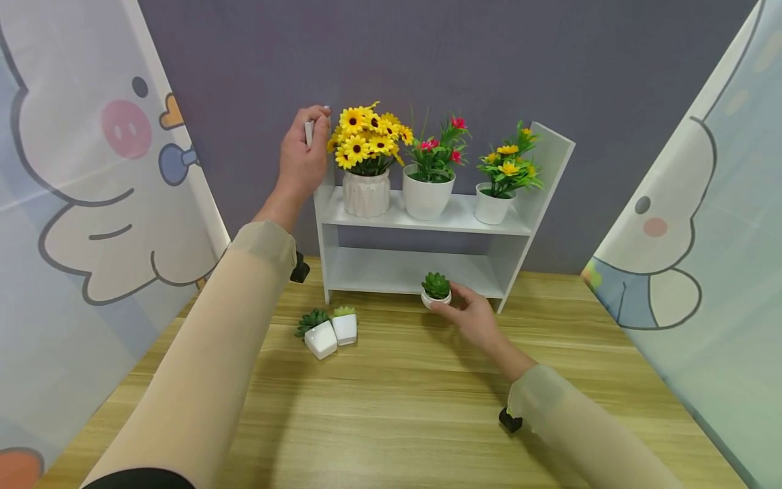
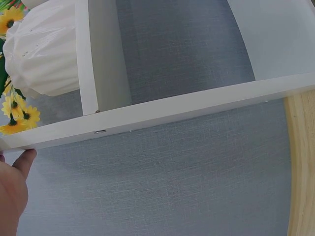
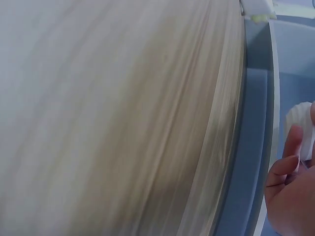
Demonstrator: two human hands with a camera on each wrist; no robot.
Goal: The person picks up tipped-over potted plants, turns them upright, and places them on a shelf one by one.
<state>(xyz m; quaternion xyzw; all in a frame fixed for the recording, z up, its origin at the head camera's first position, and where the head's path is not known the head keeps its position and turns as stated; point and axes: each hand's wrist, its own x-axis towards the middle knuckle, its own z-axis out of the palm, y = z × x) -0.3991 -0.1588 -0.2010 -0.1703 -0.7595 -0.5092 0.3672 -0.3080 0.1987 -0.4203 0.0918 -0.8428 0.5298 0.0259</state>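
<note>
My left hand (image 1: pixel 305 153) grips the upper end of the white shelf's (image 1: pixel 415 266) left side panel. In the left wrist view, that hand's (image 2: pixel 12 194) fingertip lies against the panel's edge (image 2: pixel 162 110). My right hand (image 1: pixel 476 320) holds a small green succulent (image 1: pixel 436 285) by its round white pot, thumb and fingers at the pot's sides, in front of the lower board. The right wrist view catches the white pot (image 3: pixel 298 124) and the right hand (image 3: pixel 293 196) at its right edge, partly cut off.
Two small succulents in white square pots (image 1: pixel 321 340) lie tipped over on the wooden table (image 1: pixel 391 407), front left of the shelf. On the upper board stand yellow daisy-like flowers (image 1: pixel 366 190), a red-flowered plant (image 1: pixel 429 195) and a smaller yellow-flowered plant (image 1: pixel 492 205), all in white pots.
</note>
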